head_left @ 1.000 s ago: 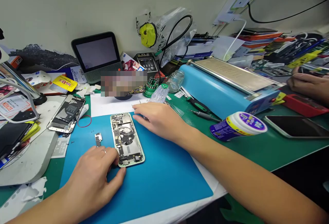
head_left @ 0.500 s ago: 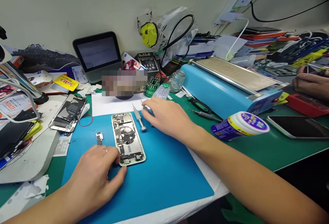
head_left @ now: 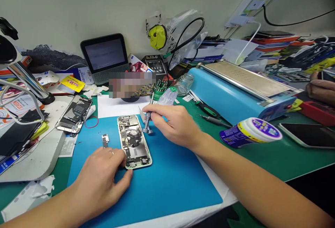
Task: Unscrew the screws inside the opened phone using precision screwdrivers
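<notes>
An opened smartphone [head_left: 134, 151] lies on the blue mat, its circuit boards and round coil showing. At its lower left corner, my left hand [head_left: 104, 172] grips the edge, with curled fingers at the side and the thumb at the bottom end. My right hand [head_left: 175, 123] holds a grey screwdriver [head_left: 148, 121] upright between thumb and fingers, just right of the phone's upper part. Another screwdriver [head_left: 141, 113] is partly hidden behind it. A small metal-and-black phone part [head_left: 105, 139] sits above my left hand, with tiny screws [head_left: 80, 142] further left.
A second opened phone [head_left: 74, 114] rests on a white base at left. On the right are a purple-and-white tub [head_left: 251, 132], a blue machine with a metal plate [head_left: 235, 92] and a dark-screened phone [head_left: 309, 135]. Another person's hand [head_left: 320, 88] shows at the far right.
My right hand has closed on a screwdriver beside the phone and raised it upright. My left hand stays at the phone's corner. The view has shifted slightly left.
</notes>
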Demonstrator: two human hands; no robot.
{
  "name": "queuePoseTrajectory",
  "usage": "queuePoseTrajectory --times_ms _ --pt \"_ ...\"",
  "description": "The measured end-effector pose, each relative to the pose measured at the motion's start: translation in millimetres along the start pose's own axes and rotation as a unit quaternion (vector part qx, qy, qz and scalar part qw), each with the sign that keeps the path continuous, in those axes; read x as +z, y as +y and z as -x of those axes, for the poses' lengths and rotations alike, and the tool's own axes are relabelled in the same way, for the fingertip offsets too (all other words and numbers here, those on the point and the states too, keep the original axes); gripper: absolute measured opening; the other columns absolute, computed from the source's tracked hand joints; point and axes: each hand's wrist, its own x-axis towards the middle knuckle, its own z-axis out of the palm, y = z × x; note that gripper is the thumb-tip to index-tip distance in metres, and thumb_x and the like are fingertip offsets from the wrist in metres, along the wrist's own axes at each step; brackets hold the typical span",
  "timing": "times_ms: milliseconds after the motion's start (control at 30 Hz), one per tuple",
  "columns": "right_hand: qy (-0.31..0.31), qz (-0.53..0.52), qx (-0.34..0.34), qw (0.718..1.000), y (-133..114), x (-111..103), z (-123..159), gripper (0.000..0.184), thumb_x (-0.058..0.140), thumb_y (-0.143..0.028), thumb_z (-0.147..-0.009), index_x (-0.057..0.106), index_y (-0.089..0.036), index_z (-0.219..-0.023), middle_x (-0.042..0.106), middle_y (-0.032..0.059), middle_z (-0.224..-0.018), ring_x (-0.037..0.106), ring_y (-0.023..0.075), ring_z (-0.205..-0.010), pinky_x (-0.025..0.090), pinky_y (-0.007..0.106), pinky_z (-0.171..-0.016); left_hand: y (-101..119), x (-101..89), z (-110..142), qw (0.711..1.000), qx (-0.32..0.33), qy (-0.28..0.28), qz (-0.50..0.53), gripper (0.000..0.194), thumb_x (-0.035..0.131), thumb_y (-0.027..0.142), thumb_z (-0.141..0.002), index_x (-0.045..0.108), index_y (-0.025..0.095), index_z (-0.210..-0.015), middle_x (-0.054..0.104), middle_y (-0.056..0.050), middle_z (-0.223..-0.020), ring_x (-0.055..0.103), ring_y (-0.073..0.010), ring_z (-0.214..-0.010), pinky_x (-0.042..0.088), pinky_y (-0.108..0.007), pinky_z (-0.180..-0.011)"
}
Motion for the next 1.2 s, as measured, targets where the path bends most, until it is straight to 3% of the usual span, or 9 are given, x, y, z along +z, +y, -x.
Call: queuePoseTrajectory --times_ms 133,300,400,533,667,767,800,933,1200 --pt "0.1 -0.104 -0.1 0.984 -1 7 7 0.024 0.056 -0.011 -0.092 0.062 -0.018 -0.114 0.079 0.0046 -0.101 0.075 0.0153 -0.086 0.059 0.026 -0.079 0 -0.6 -1 1.0 -0.001 -0.002 0.004 0.014 0.052 0.028 -0.096 0.049 0.023 -0.084 0.055 0.001 -0.07 0.054 -0.0209 -0.064 0.035 -0.032 -0.063" --pt "0.167 -0.099 -0.201 0.96 -8 3 11 0.013 0.064 -0.021 -0.096 0.064 -0.018 -0.109 0.069 0.0002 -0.074 0.063 0.0135 -0.063 0.053 0.026 -0.061 -2 2.2 -1 1.0 0.004 0.0 0.007 0.015 0.053 0.029 -0.097 0.049 0.022 -0.084 0.055 0.001 -0.071 0.053 -0.0205 -0.065 0.034 -0.032 -0.063" --pt "0.205 -0.085 -0.214 0.951 -18 -4 13 0.017 0.06 -0.033 -0.1 0.066 -0.018 -0.106 0.068 0.0044 -0.08 0.063 0.0156 -0.07 0.055 0.029 -0.063 -3 3.9 0 1.0 0.003 0.005 0.01 0.016 0.054 0.03 -0.097 0.05 0.022 -0.084 0.055 0.002 -0.071 0.053 -0.0204 -0.065 0.034 -0.032 -0.064" --pt "0.168 -0.153 -0.216 0.95 -25 -2 17 0.02 0.06 -0.024 -0.099 0.061 -0.018 -0.119 0.073 0.0092 -0.1 0.073 0.0193 -0.092 0.063 0.032 -0.078 -3 3.5 0 1.0 0.012 0.009 0.012 0.016 0.054 0.029 -0.098 0.047 0.023 -0.085 0.054 0.003 -0.071 0.052 -0.02 -0.064 0.034 -0.031 -0.063" --pt "0.134 -0.26 -0.159 0.943 -25 13 21 0.051 0.064 -0.017 -0.097 0.043 -0.02 -0.144 0.076 0.0067 -0.098 0.076 0.0167 -0.087 0.065 0.029 -0.079 -2 1.9 0 0.999 0.024 0.029 0.013 0.015 0.053 0.028 -0.099 0.044 0.023 -0.088 0.053 0.003 -0.071 0.051 -0.0195 -0.061 0.033 -0.031 -0.06" --pt "0.137 -0.288 -0.161 0.934 -24 20 22 0.07 0.062 -0.013 -0.097 0.026 -0.023 -0.157 0.075 0.0061 -0.102 0.076 0.0159 -0.088 0.066 0.03 -0.081 -2 1.9 1 0.998 0.043 0.036 0.018 0.007 0.053 0.026 -0.1 0.048 0.023 -0.097 0.057 0.003 -0.074 0.054 -0.0201 -0.063 0.036 -0.032 -0.06" --pt "0.141 -0.283 -0.172 0.933 -23 21 22 0.07 0.062 -0.012 -0.097 0.027 -0.023 -0.157 0.074 0.0066 -0.104 0.076 0.016 -0.089 0.066 0.031 -0.082 -2 2.4 2 0.997 0.059 0.037 0.016 0.004 0.052 0.024 -0.101 0.051 0.023 -0.104 0.059 0.002 -0.077 0.056 -0.0207 -0.066 0.037 -0.032 -0.061" --pt "0.148 -0.249 -0.211 0.934 -19 22 21 0.062 0.062 -0.01 -0.096 0.038 -0.019 -0.152 0.073 0.0118 -0.115 0.077 0.0173 -0.096 0.066 0.032 -0.088 -3 6.1 6 0.988 0.139 0.055 -0.029 0.027 0.043 0.018 -0.106 0.051 0.02 -0.132 0.064 0.0 -0.081 0.059 -0.021 -0.066 0.04 -0.035 -0.061" --pt "0.139 -0.239 -0.21 0.938 -25 23 22 0.051 0.063 -0.013 -0.096 0.045 -0.016 -0.144 0.075 0.0129 -0.112 0.077 0.0189 -0.098 0.067 0.035 -0.087 -1 9.1 7 0.98 0.186 0.069 -0.032 0.024 0.043 0.019 -0.107 0.062 0.014 -0.121 0.062 0.0 -0.07 0.057 -0.0186 -0.056 0.035 -0.036 -0.051"
